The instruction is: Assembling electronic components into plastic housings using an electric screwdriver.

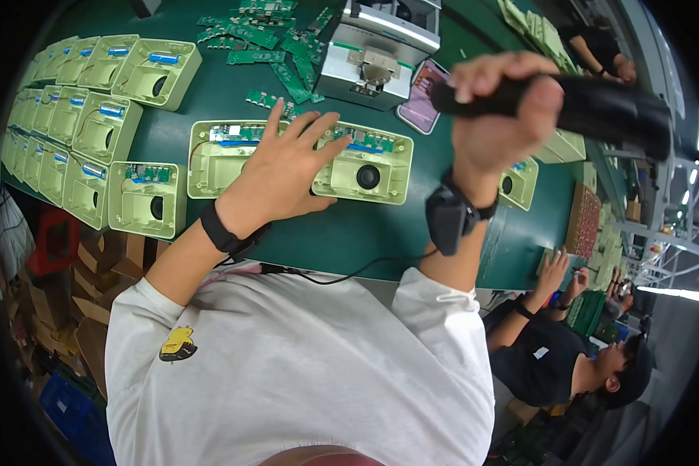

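Observation:
My left hand (282,175) lies with its fingers spread over two pale green plastic housings, covering where they meet. The left housing (202,172) holds a green circuit board (239,133) along its far edge. A similar board (374,140) sits in the right housing (402,172), beside a round black speaker (368,177). My right hand (507,109) is closed around a thick black electric screwdriver (613,109), raised high and close to the camera. Its working tip cannot be made out.
Rows of pale green housings (107,128) with blue cylinders stand at the left. Loose circuit boards (276,46), a silver screw feeder (373,66) and a phone (423,101) lie at the far side. A co-worker (555,349) sits at the right; cardboard boxes (93,311) are lower left.

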Tool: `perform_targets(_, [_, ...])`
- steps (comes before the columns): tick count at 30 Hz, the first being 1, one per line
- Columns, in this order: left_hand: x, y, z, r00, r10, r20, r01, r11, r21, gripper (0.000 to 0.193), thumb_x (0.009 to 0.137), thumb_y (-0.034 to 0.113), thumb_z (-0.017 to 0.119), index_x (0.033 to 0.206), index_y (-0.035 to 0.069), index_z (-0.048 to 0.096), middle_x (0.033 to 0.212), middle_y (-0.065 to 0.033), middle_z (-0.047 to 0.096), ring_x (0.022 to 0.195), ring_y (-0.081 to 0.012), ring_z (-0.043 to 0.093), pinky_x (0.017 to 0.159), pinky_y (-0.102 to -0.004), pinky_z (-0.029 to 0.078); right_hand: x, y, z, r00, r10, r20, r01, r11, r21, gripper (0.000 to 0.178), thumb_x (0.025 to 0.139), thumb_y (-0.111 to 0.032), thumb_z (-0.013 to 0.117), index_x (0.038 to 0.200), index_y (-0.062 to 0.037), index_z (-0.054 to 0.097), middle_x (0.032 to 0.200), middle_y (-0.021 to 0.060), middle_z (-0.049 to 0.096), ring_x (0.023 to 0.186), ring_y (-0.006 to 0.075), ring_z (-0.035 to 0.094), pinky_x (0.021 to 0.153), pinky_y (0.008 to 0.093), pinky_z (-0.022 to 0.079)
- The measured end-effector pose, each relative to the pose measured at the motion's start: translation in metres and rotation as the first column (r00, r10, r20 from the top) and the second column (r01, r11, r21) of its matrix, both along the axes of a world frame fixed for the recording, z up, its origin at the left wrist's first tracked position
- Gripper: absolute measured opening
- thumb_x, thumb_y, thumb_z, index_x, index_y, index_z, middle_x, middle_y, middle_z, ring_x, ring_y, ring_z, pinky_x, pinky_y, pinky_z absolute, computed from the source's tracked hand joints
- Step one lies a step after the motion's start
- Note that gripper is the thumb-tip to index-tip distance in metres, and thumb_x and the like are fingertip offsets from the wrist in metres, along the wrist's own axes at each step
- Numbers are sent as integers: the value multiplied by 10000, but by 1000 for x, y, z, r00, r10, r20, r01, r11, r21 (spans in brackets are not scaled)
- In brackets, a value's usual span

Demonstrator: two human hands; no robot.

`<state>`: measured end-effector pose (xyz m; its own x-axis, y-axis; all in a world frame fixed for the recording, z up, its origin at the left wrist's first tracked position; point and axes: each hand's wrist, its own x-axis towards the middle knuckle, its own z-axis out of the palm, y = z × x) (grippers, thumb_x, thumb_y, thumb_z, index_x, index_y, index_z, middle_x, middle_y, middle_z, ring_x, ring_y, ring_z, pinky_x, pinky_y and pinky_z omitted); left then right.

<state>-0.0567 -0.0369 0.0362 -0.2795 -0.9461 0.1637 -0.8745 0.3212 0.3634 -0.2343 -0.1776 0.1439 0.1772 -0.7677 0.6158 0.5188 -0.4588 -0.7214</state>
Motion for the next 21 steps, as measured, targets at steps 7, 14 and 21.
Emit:
perform_targets(7, [7, -2, -8, 993, -6, -114, 5, 1000, -11, 850, 722, 405, 905, 1476, 145, 611, 1586, -141, 479, 1434, -338, 481, 1264, -623, 252, 54, -23, -30, 950, -114, -292, 84, 990, -114, 286, 991, -260, 658, 886, -19, 547, 666, 98, 546, 539, 212, 534, 540, 368, 486])
perform_targets(14, [10, 1, -16, 985, 1, -174, -4, 1000, -17, 845, 725, 408, 900, 1455, 93, 615, 1588, -141, 482, 1424, -322, 489, 1249, -584, 267, 42, -2, -31, 968, 44, -248, -24, 996, 82, 305, 966, -282, 663, 921, -12, 529, 651, 91, 518, 517, 199, 497, 533, 357, 477])
perform_targets(21, [9, 1, -16, 983, 8, -185, -1, 999, 36, 880, 709, 396, 903, 1457, 60, 587, 1650, -127, 428, 1480, -312, 451, 1262, -596, 246, 26, 24, -60, 956, 145, -255, -122, 987, 107, 331, 922, -268, 723, 964, -9, 522, 681, 77, 536, 544, 171, 511, 542, 330, 475])
